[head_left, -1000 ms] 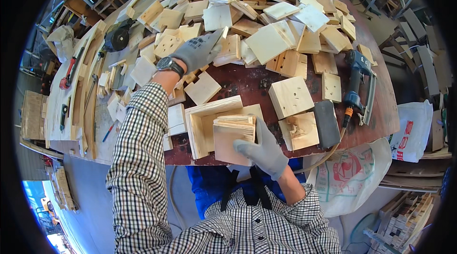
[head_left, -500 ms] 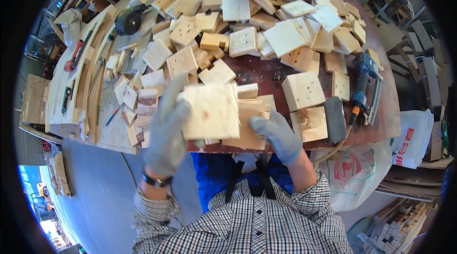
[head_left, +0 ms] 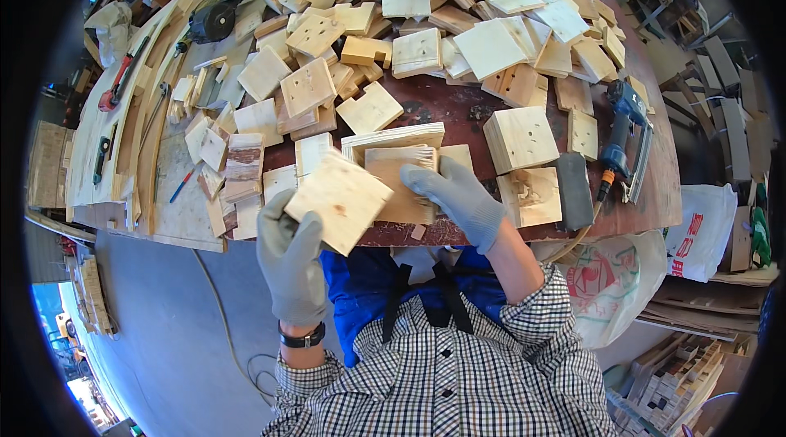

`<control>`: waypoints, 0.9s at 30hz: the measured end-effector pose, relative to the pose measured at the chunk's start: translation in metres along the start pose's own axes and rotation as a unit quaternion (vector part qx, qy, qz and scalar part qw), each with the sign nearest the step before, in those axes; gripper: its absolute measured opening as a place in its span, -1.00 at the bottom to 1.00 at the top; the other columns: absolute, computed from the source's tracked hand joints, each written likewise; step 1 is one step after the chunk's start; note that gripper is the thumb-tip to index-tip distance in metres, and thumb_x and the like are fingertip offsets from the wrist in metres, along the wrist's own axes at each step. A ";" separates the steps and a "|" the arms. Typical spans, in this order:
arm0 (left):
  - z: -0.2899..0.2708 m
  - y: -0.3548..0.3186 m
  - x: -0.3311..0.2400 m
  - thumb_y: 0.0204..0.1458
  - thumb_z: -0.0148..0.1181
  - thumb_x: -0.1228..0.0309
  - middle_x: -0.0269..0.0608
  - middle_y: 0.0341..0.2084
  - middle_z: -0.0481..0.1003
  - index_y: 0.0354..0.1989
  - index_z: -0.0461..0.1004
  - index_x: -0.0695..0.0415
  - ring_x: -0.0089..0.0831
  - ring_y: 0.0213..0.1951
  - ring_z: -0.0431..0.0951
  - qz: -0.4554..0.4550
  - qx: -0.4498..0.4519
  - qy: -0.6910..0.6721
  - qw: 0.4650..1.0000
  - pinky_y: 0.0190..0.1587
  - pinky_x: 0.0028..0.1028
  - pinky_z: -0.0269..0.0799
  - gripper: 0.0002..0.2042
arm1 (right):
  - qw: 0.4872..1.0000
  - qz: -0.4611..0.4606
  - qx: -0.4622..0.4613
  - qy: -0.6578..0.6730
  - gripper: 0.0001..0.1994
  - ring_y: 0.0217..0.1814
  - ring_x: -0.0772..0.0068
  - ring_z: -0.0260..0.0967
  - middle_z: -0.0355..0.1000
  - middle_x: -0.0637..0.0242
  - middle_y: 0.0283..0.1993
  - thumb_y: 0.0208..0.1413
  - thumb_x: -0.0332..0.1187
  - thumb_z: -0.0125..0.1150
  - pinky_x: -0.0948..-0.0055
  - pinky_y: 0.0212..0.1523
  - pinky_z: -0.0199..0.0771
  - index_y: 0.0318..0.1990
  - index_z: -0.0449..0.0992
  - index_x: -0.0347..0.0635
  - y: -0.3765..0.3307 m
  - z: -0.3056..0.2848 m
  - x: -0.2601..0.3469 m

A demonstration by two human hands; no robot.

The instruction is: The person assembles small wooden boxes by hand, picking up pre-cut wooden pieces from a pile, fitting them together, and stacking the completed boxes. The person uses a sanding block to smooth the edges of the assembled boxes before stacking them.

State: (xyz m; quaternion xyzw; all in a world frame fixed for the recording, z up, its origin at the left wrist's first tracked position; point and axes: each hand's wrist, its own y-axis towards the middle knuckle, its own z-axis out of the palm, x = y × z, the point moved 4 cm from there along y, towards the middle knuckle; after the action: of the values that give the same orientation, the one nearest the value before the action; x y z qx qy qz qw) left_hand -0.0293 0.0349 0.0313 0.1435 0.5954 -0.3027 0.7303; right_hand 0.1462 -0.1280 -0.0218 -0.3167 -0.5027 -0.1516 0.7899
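Change since earlier frame: left hand (head_left: 291,261) has come back from the far heap at 11 o'clock and now carries a square pine board (head_left: 338,200) to the near edge; right hand (head_left: 458,198) stays put on the stack.
Far-left items: red-handled clamp (head_left: 117,83) and black power tool (head_left: 214,18) at 10 to 11 o'clock, well apart from both hands.
Left hand: grey knit glove, black wristwatch (head_left: 301,337) at the cuff; fingers closed round the board's lower left corner, thumb hidden beneath.
Square pine board: pale, flat, tilted, held at 9 o'clock of the stack and overlapping its left edge; position, near rim of the workbench (head_left: 458,105).
Handling, judged: light, stiff, not fragile; sawn faces dry and rough, so glove grip should hold; corners and edges may splinter; best taken across two opposite edges or one corner, as here.
Stack of boards (head_left: 401,175): several thin pieces on edge inside an open wooden frame, centre of the near rim.
Right hand: grey glove, fingers spread and pressed flat on the stack's right end, steadying it, not wrapped round anything.
Loose blocks (head_left: 458,20): many squares, some drilled, heaped from 11 to 1 o'clock.
Dark sanding block (head_left: 573,190): at 3 o'clock of the right hand, near.
Blue nail gun (head_left: 621,130): at 2 o'clock, by the bench's right edge.
White sack (head_left: 696,232): off the bench, far right.
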 end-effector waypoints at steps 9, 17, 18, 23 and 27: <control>-0.031 -0.003 0.035 0.19 0.34 0.46 -0.27 -0.18 0.51 0.21 0.35 0.28 -0.70 -0.36 0.38 -0.016 -0.054 -0.007 0.998 -0.38 -0.65 0.29 -0.55 | 0.926 0.028 -0.144 -0.347 -0.21 -0.01 0.20 0.63 0.59 0.01 0.04 0.22 0.24 0.34 0.26 -0.02 0.66 0.23 0.51 -0.41 0.000 0.004 0.001; -0.032 -0.011 0.039 0.23 0.23 0.50 -0.13 -0.07 0.54 0.21 0.32 0.28 -0.59 -0.23 0.56 -0.020 -0.059 -0.062 0.996 -0.29 -0.61 0.48 -0.60 | 0.886 -0.073 -0.256 -0.379 -0.09 0.14 -0.09 0.53 0.47 -0.10 0.16 0.16 0.35 0.30 0.07 0.08 0.58 0.32 0.42 -0.39 -0.015 0.005 0.003; -0.029 -0.013 0.034 0.22 0.22 0.50 -0.13 -0.06 0.54 0.21 0.32 0.27 -0.59 -0.23 0.56 -0.017 -0.058 -0.065 0.996 -0.28 -0.60 0.48 -0.60 | 0.869 -0.168 -0.257 -0.388 -0.06 0.16 -0.08 0.51 0.46 -0.10 0.17 0.15 0.36 0.32 0.07 0.08 0.57 0.35 0.41 -0.39 -0.024 0.009 0.007; -0.010 -0.035 0.018 0.17 0.25 0.46 -0.19 -0.10 0.52 0.17 0.31 0.26 -0.61 -0.26 0.50 -0.050 0.000 0.013 0.999 -0.21 -0.58 0.47 -0.58 | 0.736 -0.415 -0.119 -0.522 0.17 0.19 0.01 0.46 0.40 -0.07 0.36 -0.15 0.47 0.46 0.15 0.10 0.51 0.44 0.37 -0.34 -0.085 0.047 0.029; 0.014 -0.044 0.021 0.05 0.42 0.62 -0.20 -0.14 0.50 0.14 0.33 0.26 -0.57 -0.19 0.52 -0.032 0.029 0.038 0.998 -0.10 -0.52 0.53 -0.50 | 0.778 -0.318 -0.100 -0.532 0.02 0.31 -0.07 0.42 0.27 -0.11 0.47 -0.13 0.11 0.65 0.07 0.27 0.47 0.46 0.37 -0.24 -0.092 0.050 0.032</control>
State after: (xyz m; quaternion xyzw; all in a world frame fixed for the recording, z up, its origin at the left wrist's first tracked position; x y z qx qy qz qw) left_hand -0.0430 -0.0125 0.0212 0.1567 0.6177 -0.3377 0.6927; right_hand 0.0746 -0.1620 0.0529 -0.2464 -0.8972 -0.2510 0.2671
